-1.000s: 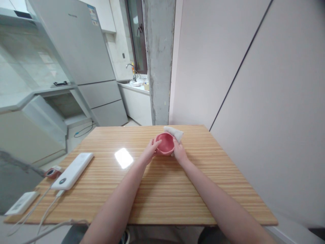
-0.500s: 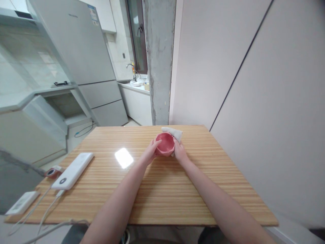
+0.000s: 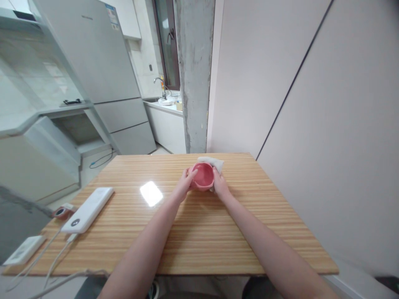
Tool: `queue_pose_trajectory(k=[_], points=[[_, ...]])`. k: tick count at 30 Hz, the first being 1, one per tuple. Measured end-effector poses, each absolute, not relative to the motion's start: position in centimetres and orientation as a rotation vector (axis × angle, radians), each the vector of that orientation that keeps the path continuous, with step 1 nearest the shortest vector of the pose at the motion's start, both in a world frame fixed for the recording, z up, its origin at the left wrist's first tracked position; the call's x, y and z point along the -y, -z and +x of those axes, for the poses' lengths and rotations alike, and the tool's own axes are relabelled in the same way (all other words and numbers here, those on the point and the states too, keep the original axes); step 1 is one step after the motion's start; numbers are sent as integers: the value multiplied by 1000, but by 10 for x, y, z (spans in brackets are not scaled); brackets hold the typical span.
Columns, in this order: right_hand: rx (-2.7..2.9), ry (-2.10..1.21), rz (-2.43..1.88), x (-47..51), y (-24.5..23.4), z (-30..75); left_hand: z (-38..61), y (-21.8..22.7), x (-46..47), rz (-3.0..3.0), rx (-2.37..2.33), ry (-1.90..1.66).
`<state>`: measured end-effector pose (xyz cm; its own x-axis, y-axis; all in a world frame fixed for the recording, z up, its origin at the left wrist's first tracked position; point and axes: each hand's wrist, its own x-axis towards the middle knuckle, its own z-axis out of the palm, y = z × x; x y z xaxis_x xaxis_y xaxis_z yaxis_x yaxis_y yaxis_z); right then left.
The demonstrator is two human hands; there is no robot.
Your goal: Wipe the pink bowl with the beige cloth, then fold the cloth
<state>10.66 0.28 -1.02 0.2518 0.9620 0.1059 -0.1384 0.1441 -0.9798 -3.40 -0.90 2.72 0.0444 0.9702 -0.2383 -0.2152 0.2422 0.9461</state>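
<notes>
Pink bowl (image 3: pixel 204 177); white cloth (image 3: pixel 217 163) partly hidden behind

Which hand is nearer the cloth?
Right: the right hand touches the cloth, at the right of the bowl; the left hand is at the bowl's left.

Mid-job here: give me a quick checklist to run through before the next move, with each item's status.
1. Left hand gripping the pink bowl: ok, at its left side, thumb over the rim.
2. Right hand supporting the other side: ok, thumb at the right rim.
3. Cloth at the bowl: ok, it shows behind the bowl, by the right hand.
4. Bowl's base lifted off the table: cannot tell, the underside is hidden.
5. White device apart from both hands: ok, it lies well to the left.
6. Bowl's outer far side checked: cannot tell, out of sight.
</notes>
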Motion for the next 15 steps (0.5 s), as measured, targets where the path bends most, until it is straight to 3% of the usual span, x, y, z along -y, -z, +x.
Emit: queue_pose_trajectory(k=[7,15], points=[[884,-1107,-1125,-2,21,93,-30,-24,9,830,-1109,-1391],[770,-1140,-1073,-7,11,109,-34,-25,10,881,-1098,-1128]])
